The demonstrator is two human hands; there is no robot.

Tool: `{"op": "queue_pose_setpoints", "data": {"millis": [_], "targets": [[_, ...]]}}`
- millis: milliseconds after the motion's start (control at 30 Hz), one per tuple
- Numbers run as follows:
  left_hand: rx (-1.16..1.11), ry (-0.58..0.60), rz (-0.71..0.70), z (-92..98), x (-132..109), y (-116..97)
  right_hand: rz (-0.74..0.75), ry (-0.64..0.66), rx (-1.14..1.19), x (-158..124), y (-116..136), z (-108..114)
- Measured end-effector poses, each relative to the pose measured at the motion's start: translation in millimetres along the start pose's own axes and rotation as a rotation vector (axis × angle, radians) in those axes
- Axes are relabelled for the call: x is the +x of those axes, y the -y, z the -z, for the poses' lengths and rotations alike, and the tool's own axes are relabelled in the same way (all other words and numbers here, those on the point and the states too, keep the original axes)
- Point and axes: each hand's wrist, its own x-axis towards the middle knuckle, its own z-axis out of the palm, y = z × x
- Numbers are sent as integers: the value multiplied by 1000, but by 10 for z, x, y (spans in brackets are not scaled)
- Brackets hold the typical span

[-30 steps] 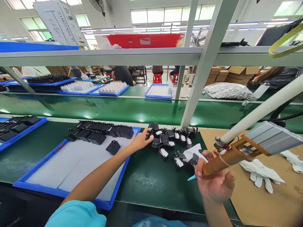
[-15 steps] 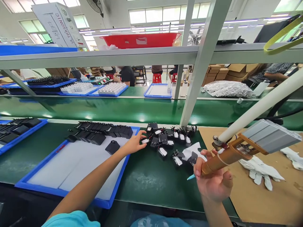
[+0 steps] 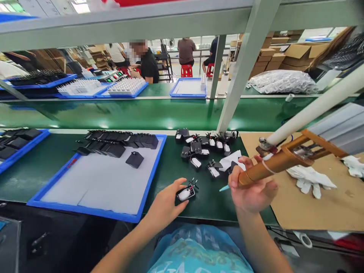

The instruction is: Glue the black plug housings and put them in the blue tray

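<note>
My left hand (image 3: 167, 203) grips a small open-topped black case (image 3: 186, 194) by its sides, over the green tabletop near the front edge. Inside the case is a white piece, and thin red and black wires stick up from it. My right hand (image 3: 253, 187) is closed round an orange-brown glue gun (image 3: 263, 168), whose tapered light-blue nozzle (image 3: 224, 188) points left, toward the case but apart from it. Several similar black cases (image 3: 195, 148) lie in a loose group beyond my hands. A crumpled white paper (image 3: 230, 160) lies beside them, partly hidden by my right fingers.
A blue-rimmed tray (image 3: 146, 189) on the left holds rows of black boxes (image 3: 116, 148) and one separate box (image 3: 134, 159). White gloves (image 3: 311, 178) lie on cardboard (image 3: 295, 206) at right. A metal post (image 3: 237, 68) and a white pole (image 3: 315, 106) slant through the workspace.
My left hand has drawn one black case out of the group and toward me. My right hand still holds the glue gun, a little nearer. The view has tilted down.
</note>
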Motion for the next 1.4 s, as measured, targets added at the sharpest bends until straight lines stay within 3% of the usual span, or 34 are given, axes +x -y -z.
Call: {"op": "queue_pose_setpoints", "data": {"millis": [100,167,333,600,933,1400], "targets": [[-104,-31,12,-291,42,-7,-16,14,-5,4,-11,-56],[-167,-38,8,-385,121,11,-36,20,-1,1,-14,-88],[-218,25,-127,-421,258,39,-38,26,-3,-20,-32,-188],[-199,-99,-133,-571,244,107,-64,71,45,-44,-108,-377],[-102,-237,-169,-440,208,-148,-66,81,54,-23,-139,-426],[-194,-194,-105,-402,176,-228,-58,52,27,-41,-121,-444]]}}
